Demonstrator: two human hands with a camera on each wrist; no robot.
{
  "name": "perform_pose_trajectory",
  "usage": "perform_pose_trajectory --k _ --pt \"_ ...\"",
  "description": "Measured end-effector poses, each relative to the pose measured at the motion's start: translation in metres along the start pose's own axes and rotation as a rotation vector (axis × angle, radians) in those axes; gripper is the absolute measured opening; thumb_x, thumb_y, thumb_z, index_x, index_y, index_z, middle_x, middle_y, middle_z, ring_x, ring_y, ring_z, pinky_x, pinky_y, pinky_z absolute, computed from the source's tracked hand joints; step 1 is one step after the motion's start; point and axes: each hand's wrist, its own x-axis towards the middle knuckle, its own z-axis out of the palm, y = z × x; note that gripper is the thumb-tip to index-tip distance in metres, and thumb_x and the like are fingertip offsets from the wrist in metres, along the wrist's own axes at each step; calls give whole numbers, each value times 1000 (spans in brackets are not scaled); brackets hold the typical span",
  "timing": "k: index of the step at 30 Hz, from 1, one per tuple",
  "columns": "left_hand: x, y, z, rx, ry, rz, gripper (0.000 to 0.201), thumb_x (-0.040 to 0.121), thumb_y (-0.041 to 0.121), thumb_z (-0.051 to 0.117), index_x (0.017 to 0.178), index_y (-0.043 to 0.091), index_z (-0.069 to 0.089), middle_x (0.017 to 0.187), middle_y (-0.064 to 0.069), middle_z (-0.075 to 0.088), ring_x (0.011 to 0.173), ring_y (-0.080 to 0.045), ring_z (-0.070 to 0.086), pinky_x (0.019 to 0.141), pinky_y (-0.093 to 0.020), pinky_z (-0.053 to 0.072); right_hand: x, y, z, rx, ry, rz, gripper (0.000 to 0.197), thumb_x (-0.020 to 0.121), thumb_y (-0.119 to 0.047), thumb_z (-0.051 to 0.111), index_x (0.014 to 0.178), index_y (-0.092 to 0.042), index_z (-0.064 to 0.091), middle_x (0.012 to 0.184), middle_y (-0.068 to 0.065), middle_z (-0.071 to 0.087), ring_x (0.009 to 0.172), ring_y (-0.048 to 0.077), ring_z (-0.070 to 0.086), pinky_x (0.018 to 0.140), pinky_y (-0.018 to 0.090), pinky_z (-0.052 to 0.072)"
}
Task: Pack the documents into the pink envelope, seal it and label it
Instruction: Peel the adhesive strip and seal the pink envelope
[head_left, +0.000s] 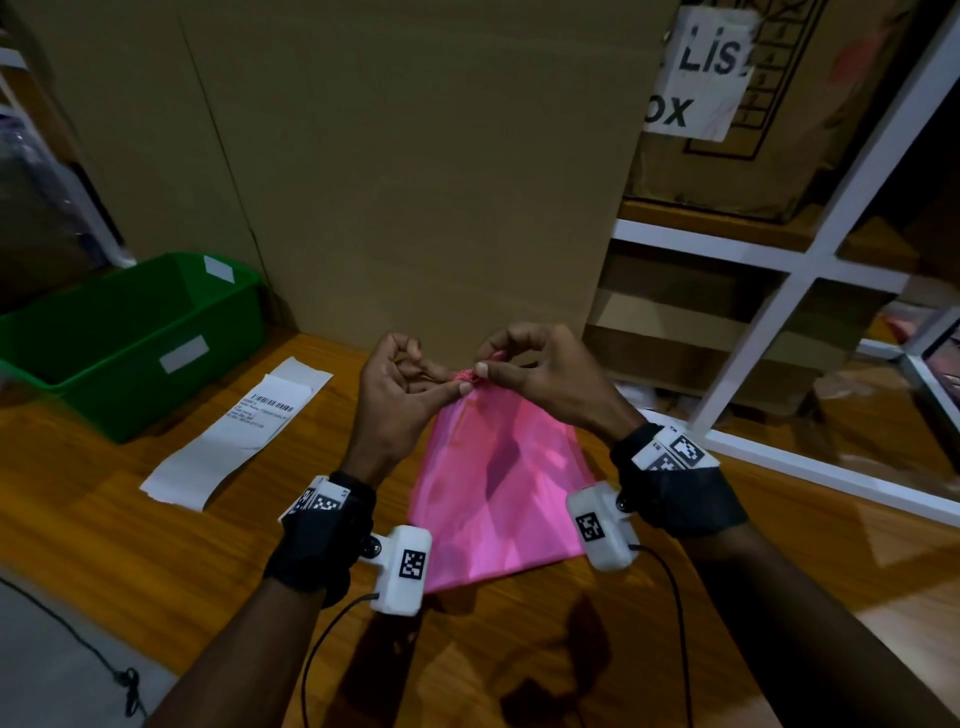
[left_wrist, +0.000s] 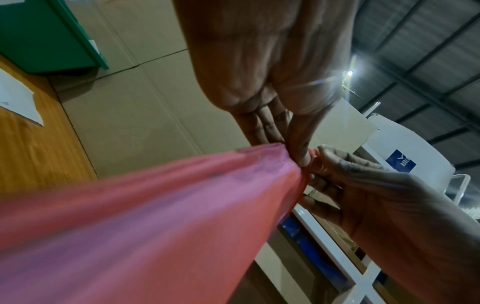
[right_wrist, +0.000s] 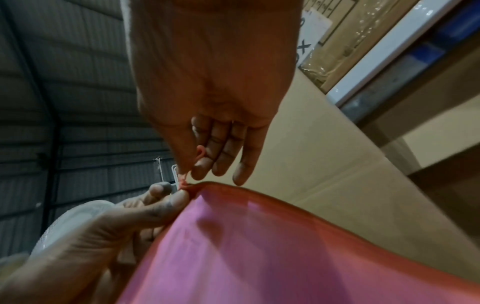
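The pink envelope (head_left: 498, 483) (left_wrist: 155, 216) (right_wrist: 259, 246) stands tilted, its lower edge on the wooden table (head_left: 104, 545), and is lifted by one top corner. My left hand (head_left: 447, 389) (left_wrist: 301, 160) pinches that corner between thumb and forefinger. My right hand (head_left: 480, 371) (right_wrist: 187, 172) pinches a thin curled pink strip (right_wrist: 201, 152) that comes off the same corner. A darker patch shows through the pink film; what lies inside is not plain. The white label strip (head_left: 244, 421) with a barcode lies flat on the table to the left.
A green plastic bin (head_left: 130, 332) sits at the table's back left. A tall cardboard box (head_left: 389, 182) stands right behind my hands. White shelving (head_left: 779, 270) with more cartons stands at the right. Cables hang from both wrist cameras.
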Motion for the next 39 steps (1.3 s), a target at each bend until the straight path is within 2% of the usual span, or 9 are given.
perform_pose_trajectory --k 5,10,15,21,24,27,30,37,39 --pt "-1 5 1 59 2 41 50 69 -18 73 83 15 38 70 -14 58 69 -23 63 73 -29 57 -4 -6 -1 249 70 169 8 75 1 78 82 0 75 71 11 72 61 9 62 58 20 50" --pt "1 10 -1 80 27 100 49 69 -18 73 78 15 38 71 -15 56 68 -21 57 70 -23 55 -3 3 -11 317 176 312 10 69 9 79 74 3 74 58 2 69 51 8 60 52 19 51" --pt "6 17 -24 113 61 151 48 70 -18 72 78 16 39 64 5 65 67 -6 64 71 -21 55 -11 25 -35 365 299 448 15 71 17 70 74 3 68 52 0 68 48 7 64 51 18 54" --pt "9 10 -53 561 -87 70 38 76 4 78 104 19 58 94 -5 67 90 -15 65 83 -33 56 -21 23 -33 386 232 399 21 74 21 67 72 1 63 51 2 67 50 10 67 55 21 57" --pt "8 3 -45 907 -198 188 42 79 29 78 117 20 65 107 2 67 96 -12 61 82 -32 51 -22 20 -28 348 227 384 20 73 18 70 72 -1 64 49 -1 65 48 9 65 54 22 55" --pt "9 1 -25 1087 -274 367 30 84 40 69 106 20 72 101 4 67 88 -15 61 66 -31 49 -24 19 -27 288 228 359 18 72 15 73 72 -2 66 53 0 67 51 12 65 55 24 54" --pt "13 -4 -14 1085 -286 421 24 84 40 65 93 20 75 91 4 69 83 -19 64 61 -36 51 -26 19 -30 181 249 359 20 71 13 73 67 -6 67 52 -2 67 49 8 64 51 20 51" --pt "23 -5 -20 1159 -205 381 15 83 35 72 89 22 76 91 5 71 86 -18 62 62 -29 45 -54 36 -78 108 409 439 15 71 10 73 70 -4 71 62 8 69 53 14 61 49 20 48" --pt "26 -5 -14 1185 -214 402 20 83 38 71 91 20 76 92 2 72 88 -21 64 71 -31 45 -60 35 -83 118 384 456 11 72 8 75 75 -2 71 65 8 70 54 12 62 50 18 49"
